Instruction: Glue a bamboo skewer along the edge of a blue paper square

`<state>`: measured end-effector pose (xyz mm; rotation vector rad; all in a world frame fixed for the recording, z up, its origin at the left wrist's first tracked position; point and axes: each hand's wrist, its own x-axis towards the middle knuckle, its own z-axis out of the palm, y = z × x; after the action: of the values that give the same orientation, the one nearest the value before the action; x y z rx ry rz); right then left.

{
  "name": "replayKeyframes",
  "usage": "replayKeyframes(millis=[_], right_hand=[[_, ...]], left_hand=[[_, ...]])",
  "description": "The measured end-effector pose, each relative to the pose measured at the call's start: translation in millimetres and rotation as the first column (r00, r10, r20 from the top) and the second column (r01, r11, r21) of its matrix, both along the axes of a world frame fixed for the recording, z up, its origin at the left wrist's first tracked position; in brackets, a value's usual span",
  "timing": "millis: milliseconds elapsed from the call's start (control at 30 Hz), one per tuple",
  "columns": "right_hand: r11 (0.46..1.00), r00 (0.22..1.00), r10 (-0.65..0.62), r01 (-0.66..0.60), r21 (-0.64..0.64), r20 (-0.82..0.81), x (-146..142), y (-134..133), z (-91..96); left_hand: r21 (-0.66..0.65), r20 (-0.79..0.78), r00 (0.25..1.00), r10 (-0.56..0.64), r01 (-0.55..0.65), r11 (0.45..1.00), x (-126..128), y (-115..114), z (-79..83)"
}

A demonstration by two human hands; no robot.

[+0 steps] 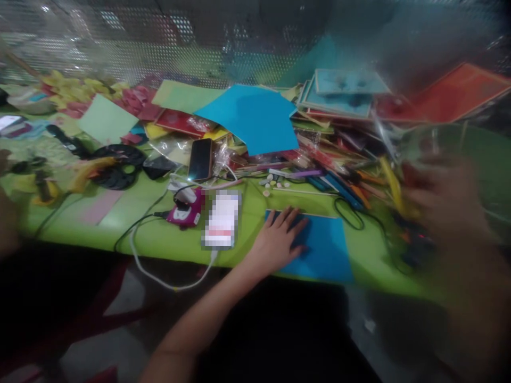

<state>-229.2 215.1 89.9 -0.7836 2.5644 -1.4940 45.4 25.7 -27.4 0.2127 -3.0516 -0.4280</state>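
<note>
Left hand (279, 242): palm down on the blue paper sheet (327, 250), fingers spread and extended, gripping nothing. Sheet lies flat at the front edge of the green table (247, 205), partly under the left hand, the rest reaching right from its fingers. Long axis appears to run side to side; foreshortening makes this uncertain. Left hand is nearer, in contact; right hand (439, 194) is raised, well apart to the sheet's right, near a yellow object (393, 186). Right fingers motion-blurred: cannot tell whether clenched, released or grasping.
</note>
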Motion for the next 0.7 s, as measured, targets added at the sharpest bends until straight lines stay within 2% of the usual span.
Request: replayKeyframes(millis=[33,100,200,300,400,600,667,700], right_hand=[[0.998,0.991,0.02,-0.011,-0.066,0.129,12.8,9.1,3.1],[0.999,0.967,0.043,-0.037,-0.029,0.25,31.6,25.3,5.2],[0.989,0.977,0.104,-0.121,0.086,0.184,36.2,40.9,-1.7],[0.963,0.99,0.14,-0.137,0.23,0.004,18.5,39.4,-13.2],[0.915,0.967,0.158,-0.067,0.397,-0.202,-8.0,16.5,-21.4],[0.877,0.934,0.185,-0.016,0.48,-0.307,-59.7,-56.2,-33.4],[0.839,0.905,0.212,0.025,0.544,-0.369,-68.7,-71.4,-38.7],[0.801,0.894,0.232,0.048,0.597,-0.383,-70.0,-75.8,-40.7]], left_hand=[[-0.002,0.0,1.0,0.0,0.0,1.0,-0.2,0.0,0.2],[-0.01,-0.005,1.0,-0.003,0.003,1.0,-0.4,-0.4,0.0],[-0.031,-0.028,1.0,-0.009,0.008,0.999,-0.4,-1.3,-1.0],[-0.047,-0.052,0.999,-0.009,0.007,0.999,0.1,-1.9,-2.8],[-0.055,-0.064,0.998,-0.013,0.009,0.998,1.3,-2.1,-4.9],[-0.049,-0.075,0.997,-0.011,0.007,0.999,4.0,-1.5,-6.8],[-0.045,-0.078,0.997,-0.008,0.004,0.999,4.2,-1.3,-7.0],[-0.042,-0.076,0.997,-0.008,0.005,0.999,4.0,-1.3,-7.1]])
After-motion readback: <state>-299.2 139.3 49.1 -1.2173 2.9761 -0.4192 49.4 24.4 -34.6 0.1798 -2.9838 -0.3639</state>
